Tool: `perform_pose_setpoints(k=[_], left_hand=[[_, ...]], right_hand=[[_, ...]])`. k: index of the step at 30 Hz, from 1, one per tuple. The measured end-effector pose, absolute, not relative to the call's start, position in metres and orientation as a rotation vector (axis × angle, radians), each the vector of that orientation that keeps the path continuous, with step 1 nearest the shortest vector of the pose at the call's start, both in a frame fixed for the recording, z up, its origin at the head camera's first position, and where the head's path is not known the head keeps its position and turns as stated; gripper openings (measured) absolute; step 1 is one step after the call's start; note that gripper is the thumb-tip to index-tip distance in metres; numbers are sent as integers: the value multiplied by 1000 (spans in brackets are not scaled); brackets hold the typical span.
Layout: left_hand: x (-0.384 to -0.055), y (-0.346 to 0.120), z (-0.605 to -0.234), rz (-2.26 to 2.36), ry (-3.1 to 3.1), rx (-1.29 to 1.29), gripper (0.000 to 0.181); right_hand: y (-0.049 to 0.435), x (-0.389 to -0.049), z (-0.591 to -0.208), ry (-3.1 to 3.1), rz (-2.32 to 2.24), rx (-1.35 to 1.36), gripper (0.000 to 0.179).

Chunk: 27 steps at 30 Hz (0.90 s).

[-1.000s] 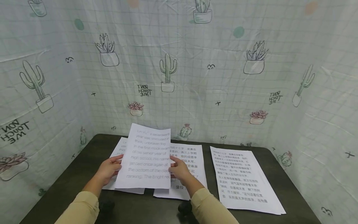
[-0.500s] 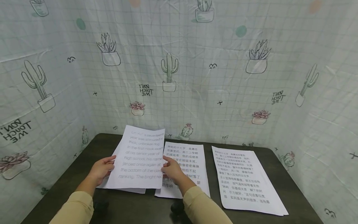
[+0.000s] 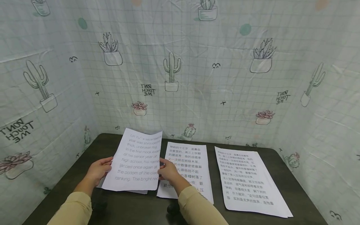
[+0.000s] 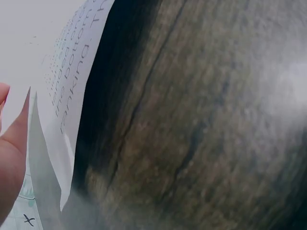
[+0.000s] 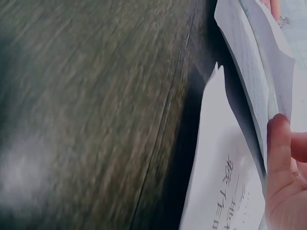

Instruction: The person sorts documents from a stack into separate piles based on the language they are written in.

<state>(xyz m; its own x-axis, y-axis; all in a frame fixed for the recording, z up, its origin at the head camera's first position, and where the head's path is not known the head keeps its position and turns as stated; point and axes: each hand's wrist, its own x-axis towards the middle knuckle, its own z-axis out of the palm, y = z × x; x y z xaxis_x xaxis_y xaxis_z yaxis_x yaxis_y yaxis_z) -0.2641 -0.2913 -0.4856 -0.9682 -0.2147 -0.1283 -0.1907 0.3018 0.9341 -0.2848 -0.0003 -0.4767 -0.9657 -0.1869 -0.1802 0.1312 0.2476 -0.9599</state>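
Between both hands is a white sheet of paper [image 3: 137, 159] with large English print, its face turned up toward the head camera. My left hand [image 3: 97, 172] pinches its left edge, and my right hand [image 3: 170, 172] pinches the right edge. In the left wrist view the sheet [image 4: 79, 81] bends near its lower corner. Beneath it lies another paper [image 3: 139, 192], mostly covered, with a strip showing at the bottom. The right wrist view shows the held sheet [image 5: 276, 43] from its edge, raised over the papers below.
A middle stack with Chinese print [image 3: 188, 156] lies partly under my right forearm. Farther right is another stack of Chinese pages [image 3: 247, 181], slightly fanned. All rest on a dark wooden table [image 3: 135, 209], with a cactus-print curtain [image 3: 194, 81] behind and at both sides.
Both hands have moved left with the English sheet, which now lies over the left papers. More of the middle stack shows.
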Motion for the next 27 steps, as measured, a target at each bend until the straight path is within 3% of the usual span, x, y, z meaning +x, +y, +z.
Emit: perform_pose_setpoints(k=[27], left_hand=[[-264,-295,-503,-1707,-2403,602,44]], right_hand=[[-19,-279,-484,2256,-1715,-73,60]])
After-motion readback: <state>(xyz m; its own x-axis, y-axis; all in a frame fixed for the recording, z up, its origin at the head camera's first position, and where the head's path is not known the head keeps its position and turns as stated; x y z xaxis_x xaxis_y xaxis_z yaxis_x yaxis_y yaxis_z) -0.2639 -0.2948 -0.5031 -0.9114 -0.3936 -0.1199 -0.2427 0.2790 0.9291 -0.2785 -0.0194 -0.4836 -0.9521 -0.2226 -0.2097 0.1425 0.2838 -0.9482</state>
